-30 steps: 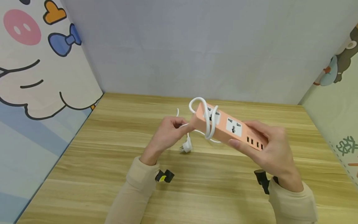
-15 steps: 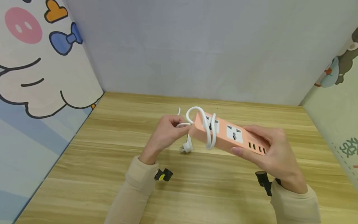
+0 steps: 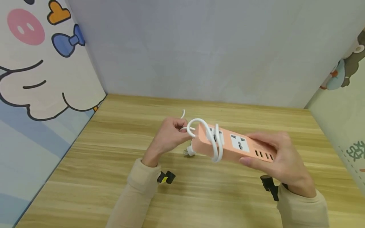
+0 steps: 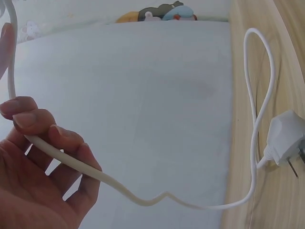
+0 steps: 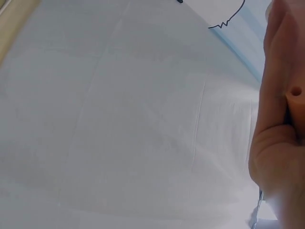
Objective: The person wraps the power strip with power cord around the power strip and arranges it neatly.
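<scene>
Coral power strip, right of centre in the head view: its long axis slants from the cord end at left down to the USB end at lower right, socket face towards the camera. The right hand grips the USB end; the left hand pinches the white cord. Compared with a second ago, the cord end sits lower, now partly hiding the plug. Left wrist view: fingers curl round the cord; the plug's prongs, at right, point downward. Right wrist view: the strip's end shows, cut off at the right edge, beside the gripping hand.
</scene>
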Tool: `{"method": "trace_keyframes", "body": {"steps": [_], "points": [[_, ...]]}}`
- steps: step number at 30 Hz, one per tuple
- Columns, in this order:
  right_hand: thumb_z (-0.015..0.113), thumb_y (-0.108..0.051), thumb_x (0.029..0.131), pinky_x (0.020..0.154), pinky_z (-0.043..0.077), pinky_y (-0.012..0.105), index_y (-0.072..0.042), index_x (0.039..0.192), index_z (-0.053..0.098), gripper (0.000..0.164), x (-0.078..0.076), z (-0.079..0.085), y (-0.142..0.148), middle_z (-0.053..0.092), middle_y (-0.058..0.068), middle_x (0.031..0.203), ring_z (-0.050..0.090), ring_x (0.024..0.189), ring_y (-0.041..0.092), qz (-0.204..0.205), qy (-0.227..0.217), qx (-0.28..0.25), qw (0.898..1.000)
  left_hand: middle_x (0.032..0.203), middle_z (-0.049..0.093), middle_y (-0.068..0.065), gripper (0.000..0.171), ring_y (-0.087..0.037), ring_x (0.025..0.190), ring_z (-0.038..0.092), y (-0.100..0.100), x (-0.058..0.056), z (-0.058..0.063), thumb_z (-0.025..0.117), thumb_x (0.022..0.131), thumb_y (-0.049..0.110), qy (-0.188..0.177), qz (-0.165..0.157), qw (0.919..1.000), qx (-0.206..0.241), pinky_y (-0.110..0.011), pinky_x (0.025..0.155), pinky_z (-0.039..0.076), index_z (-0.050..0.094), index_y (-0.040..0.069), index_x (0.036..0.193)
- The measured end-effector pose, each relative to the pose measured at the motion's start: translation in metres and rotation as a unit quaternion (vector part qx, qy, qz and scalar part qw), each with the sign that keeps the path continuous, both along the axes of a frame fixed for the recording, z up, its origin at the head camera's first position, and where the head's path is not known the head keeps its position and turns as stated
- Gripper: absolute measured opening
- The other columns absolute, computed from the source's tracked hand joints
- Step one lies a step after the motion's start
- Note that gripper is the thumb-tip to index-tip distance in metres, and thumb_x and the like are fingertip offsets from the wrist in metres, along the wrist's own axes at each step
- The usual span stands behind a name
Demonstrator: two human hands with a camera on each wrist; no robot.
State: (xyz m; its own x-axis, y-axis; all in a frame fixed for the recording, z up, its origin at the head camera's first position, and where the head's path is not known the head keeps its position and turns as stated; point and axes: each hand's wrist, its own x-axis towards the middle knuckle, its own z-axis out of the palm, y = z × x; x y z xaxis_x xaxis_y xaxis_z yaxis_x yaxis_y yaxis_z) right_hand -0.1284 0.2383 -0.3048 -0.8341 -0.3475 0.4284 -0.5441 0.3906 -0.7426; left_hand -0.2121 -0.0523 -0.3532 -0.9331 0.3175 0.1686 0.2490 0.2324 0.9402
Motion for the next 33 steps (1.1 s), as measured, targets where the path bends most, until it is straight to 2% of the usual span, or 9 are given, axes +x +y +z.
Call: {"method": "trace_keyframes", "body": {"steps": [7, 12, 16, 20, 26, 31, 33], "points": [[0.085, 0.004, 0.067, 0.058, 0.046, 0.025, -0.015, 0.108, 0.076, 0.046, 0.005, 0.001, 0.0, 0.074, -0.004, 0.085, 0.06, 0.063, 0.011, 0.046, 0.006, 0.006, 0.999, 0.061, 0.041, -0.002, 0.04, -0.011, 0.053, 0.035, -0.006, 0.001, -0.004, 0.073, 0.081, 0.005, 0.024, -0.054, 0.998, 0.022, -0.023, 0.054, 0.031, 0.042, 0.013, 0.057], [0.087, 0.003, 0.067, 0.06, 0.047, 0.024, -0.016, 0.11, 0.075, 0.048, 0.01, 0.003, -0.003, 0.074, -0.005, 0.086, 0.061, 0.065, 0.009, 0.07, 0.007, 0.025, 0.997, 0.065, 0.044, -0.006, 0.037, -0.013, 0.058, 0.039, -0.009, 0.004, -0.002, 0.072, 0.077, -0.001, 0.023, -0.079, 0.9964, 0.02, -0.023, 0.053, 0.032, 0.043, 0.013, 0.058], [0.088, 0.0, 0.066, 0.06, 0.048, 0.023, -0.018, 0.112, 0.075, 0.05, 0.013, 0.005, -0.005, 0.074, -0.005, 0.085, 0.062, 0.065, 0.008, 0.087, 0.006, 0.038, 0.996, 0.066, 0.047, 0.001, 0.043, -0.015, 0.068, 0.045, -0.012, 0.005, -0.001, 0.077, 0.08, -0.001, 0.043, -0.095, 0.9945, 0.009, -0.028, 0.07, 0.04, 0.043, 0.016, 0.059], [0.088, -0.004, 0.067, 0.058, 0.047, 0.023, -0.018, 0.112, 0.075, 0.049, 0.012, 0.005, -0.005, 0.072, -0.007, 0.082, 0.061, 0.063, 0.007, 0.106, 0.005, 0.053, 0.993, 0.065, 0.048, 0.002, 0.048, -0.017, 0.074, 0.046, -0.014, 0.004, -0.001, 0.083, 0.081, 0.006, 0.058, -0.117, 0.9914, 0.013, -0.035, 0.083, 0.039, 0.041, 0.015, 0.061], [0.088, -0.005, 0.07, 0.054, 0.043, 0.018, -0.02, 0.113, 0.074, 0.047, 0.01, 0.003, -0.005, 0.072, -0.009, 0.084, 0.058, 0.059, 0.003, 0.133, 0.018, 0.059, 0.989, 0.065, 0.049, 0.005, 0.043, -0.014, 0.07, 0.044, -0.013, 0.002, -0.003, 0.086, 0.08, 0.018, 0.071, -0.128, 0.9892, 0.001, -0.03, 0.076, 0.039, 0.047, 0.018, 0.062], [0.088, -0.006, 0.071, 0.052, 0.039, 0.015, -0.022, 0.113, 0.074, 0.046, 0.008, 0.003, -0.005, 0.073, -0.011, 0.089, 0.056, 0.059, 0.001, 0.15, 0.036, 0.073, 0.985, 0.061, 0.043, 0.005, 0.044, -0.011, 0.063, 0.039, -0.011, 0.002, -0.005, 0.088, 0.078, 0.019, 0.079, -0.137, 0.9874, 0.003, -0.025, 0.066, 0.036, 0.048, 0.017, 0.061], [0.088, -0.01, 0.073, 0.053, 0.04, 0.015, -0.024, 0.113, 0.073, 0.045, 0.008, 0.004, -0.005, 0.073, -0.013, 0.09, 0.057, 0.06, 0.0, 0.15, 0.028, 0.091, 0.984, 0.059, 0.041, 0.005, 0.045, -0.01, 0.059, 0.036, -0.01, 0.003, -0.005, 0.09, 0.076, 0.02, 0.081, -0.137, 0.9873, -0.002, -0.023, 0.062, 0.034, 0.048, 0.017, 0.059]]}}
